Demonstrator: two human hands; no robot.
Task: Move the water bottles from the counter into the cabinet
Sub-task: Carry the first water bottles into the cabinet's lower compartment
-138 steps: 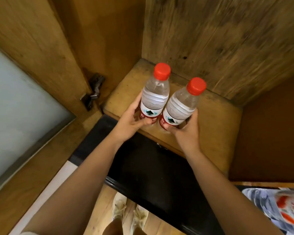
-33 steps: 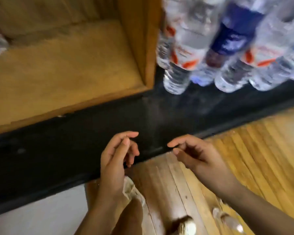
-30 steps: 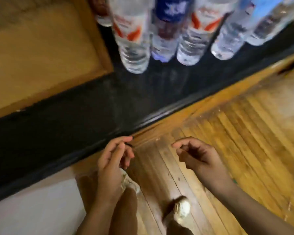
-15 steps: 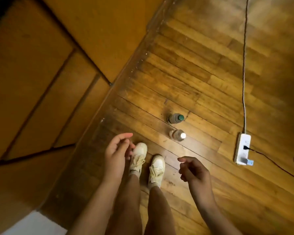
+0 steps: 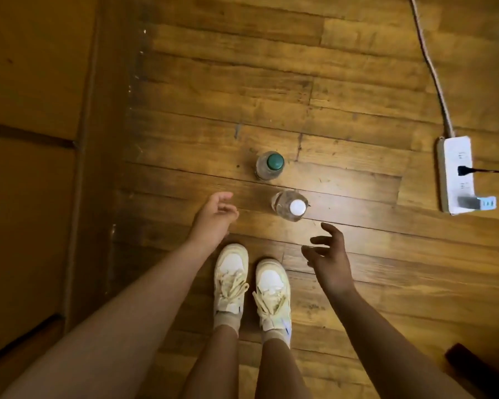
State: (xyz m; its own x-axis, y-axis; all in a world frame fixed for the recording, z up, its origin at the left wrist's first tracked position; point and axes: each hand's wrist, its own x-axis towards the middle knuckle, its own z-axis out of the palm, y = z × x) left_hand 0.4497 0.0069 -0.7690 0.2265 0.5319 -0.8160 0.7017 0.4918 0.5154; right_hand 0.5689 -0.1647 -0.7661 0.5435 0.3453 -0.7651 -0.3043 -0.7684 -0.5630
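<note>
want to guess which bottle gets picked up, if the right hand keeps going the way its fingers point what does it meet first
Most likely the white-capped bottle: the right hand is open, fingers aimed up and left at it, nothing between. The green-capped bottle stands beyond. Height above the floor is unclear.

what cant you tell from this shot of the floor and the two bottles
Head view:
- Bottle labels and fill: the green-capped bottle and white-capped bottle are seen from straight above.
- Counter and cabinet shelf: outside the frame.
- Power strip cord: cut off by the top edge.
</note>
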